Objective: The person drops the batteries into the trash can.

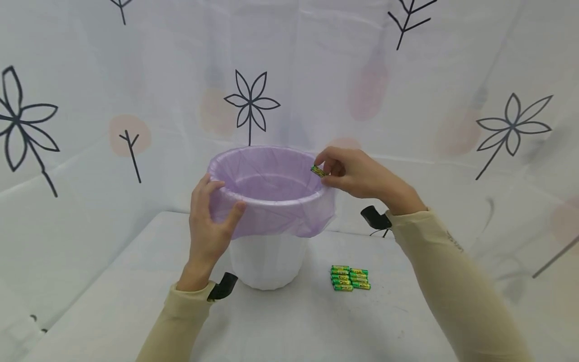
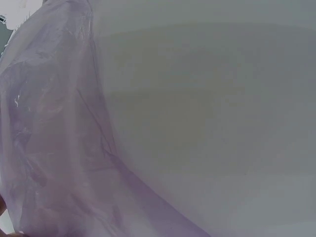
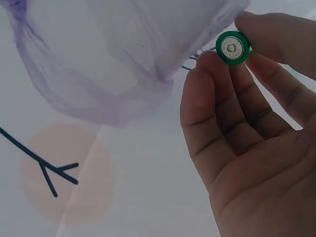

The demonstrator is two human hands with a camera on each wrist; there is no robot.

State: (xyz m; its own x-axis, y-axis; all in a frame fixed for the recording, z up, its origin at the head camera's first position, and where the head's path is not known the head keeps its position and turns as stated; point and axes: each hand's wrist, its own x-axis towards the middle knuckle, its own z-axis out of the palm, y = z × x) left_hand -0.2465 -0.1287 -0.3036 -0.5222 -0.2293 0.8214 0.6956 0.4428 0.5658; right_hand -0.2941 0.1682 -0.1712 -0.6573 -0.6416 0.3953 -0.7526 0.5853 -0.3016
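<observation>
A white trash can (image 1: 269,261) stands on the table, lined with a purple plastic bag (image 1: 276,218) folded down over its rim. My left hand (image 1: 209,231) grips the left front of the rim, thumb outside on the bag. At the rim's right side my right hand (image 1: 357,173) pinches a green and yellow battery (image 1: 318,171) between thumb and fingers. The right wrist view shows the flat silver end of that battery (image 3: 232,48). Bag folds (image 2: 54,128) and the white can wall (image 2: 212,108) fill the left wrist view.
Several more batteries (image 1: 350,278) lie in two columns on the white table (image 1: 280,327), right of the can. Behind rises a white sheet (image 1: 307,90) printed with flowers and twigs. Each sleeve has a black wrist mount (image 1: 376,217) at its cuff.
</observation>
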